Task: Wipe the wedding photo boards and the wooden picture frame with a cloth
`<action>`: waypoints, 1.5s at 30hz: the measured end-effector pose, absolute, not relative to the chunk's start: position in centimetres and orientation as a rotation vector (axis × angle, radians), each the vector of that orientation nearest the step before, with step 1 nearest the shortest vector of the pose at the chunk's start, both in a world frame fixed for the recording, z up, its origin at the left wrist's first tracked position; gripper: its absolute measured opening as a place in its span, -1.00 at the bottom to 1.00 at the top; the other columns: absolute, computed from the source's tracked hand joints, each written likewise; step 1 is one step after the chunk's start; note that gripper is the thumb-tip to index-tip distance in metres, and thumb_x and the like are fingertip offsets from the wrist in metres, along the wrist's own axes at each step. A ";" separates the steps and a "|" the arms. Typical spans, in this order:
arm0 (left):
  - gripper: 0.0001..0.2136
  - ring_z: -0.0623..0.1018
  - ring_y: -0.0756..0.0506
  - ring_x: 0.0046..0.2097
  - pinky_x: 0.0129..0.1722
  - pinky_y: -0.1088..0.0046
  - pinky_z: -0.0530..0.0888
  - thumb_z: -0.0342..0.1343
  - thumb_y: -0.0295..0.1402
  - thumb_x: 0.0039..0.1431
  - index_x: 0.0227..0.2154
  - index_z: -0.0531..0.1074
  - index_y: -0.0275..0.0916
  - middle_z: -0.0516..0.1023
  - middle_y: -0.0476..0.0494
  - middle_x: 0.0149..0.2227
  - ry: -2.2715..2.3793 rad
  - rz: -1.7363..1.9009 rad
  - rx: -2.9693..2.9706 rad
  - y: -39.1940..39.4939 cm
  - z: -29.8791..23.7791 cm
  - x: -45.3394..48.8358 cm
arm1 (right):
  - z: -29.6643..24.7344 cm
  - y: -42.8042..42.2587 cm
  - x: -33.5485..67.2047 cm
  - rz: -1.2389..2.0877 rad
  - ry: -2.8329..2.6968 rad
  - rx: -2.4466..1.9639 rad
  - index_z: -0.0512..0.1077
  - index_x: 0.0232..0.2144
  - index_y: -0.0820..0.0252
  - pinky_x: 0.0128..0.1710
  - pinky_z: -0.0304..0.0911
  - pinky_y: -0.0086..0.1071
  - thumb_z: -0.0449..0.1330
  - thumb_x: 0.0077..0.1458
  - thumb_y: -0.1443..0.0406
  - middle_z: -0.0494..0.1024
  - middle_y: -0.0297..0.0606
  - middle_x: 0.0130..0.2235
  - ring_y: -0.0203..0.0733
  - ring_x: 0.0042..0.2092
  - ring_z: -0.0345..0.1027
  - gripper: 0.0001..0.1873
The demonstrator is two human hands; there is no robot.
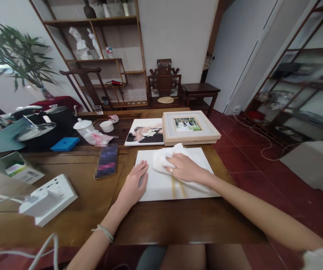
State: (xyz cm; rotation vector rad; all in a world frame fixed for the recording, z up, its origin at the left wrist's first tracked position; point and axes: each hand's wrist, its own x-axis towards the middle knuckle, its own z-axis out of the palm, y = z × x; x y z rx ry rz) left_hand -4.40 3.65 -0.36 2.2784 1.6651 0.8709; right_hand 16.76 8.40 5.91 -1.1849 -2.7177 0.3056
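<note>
A white flat panel (195, 157) lies on the wooden table (99, 187) in front of me. My right hand (182, 167) presses a crumpled white cloth (163, 155) onto the panel's upper middle, fingers curled over the cloth. My left hand (135, 183) rests flat on the panel's left edge, fingers stretched out, holding nothing. Two yellowish stripes (177, 187) show on the panel just below my right hand.
Behind the panel lie an unframed photo print (146, 132) and a light wooden picture frame (189, 127). A phone (107, 160) lies to the left, a white power strip (51, 197) at the near left. Pots (53, 118), a white teapot (83, 126) and a blue box (65, 144) crowd the far left.
</note>
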 end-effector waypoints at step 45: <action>-0.65 0.33 -0.23 0.18 0.18 0.06 0.23 -0.06 -0.29 0.18 -0.05 0.43 -0.31 0.41 -0.31 0.10 1.659 0.919 2.282 3.7 -0.5 -4.7 | 3.5 8.7 20.8 0.500 -2.310 -1.433 0.33 0.00 0.30 0.14 -0.04 0.08 -0.15 0.25 0.22 0.31 0.06 0.14 0.11 0.22 0.06 -0.58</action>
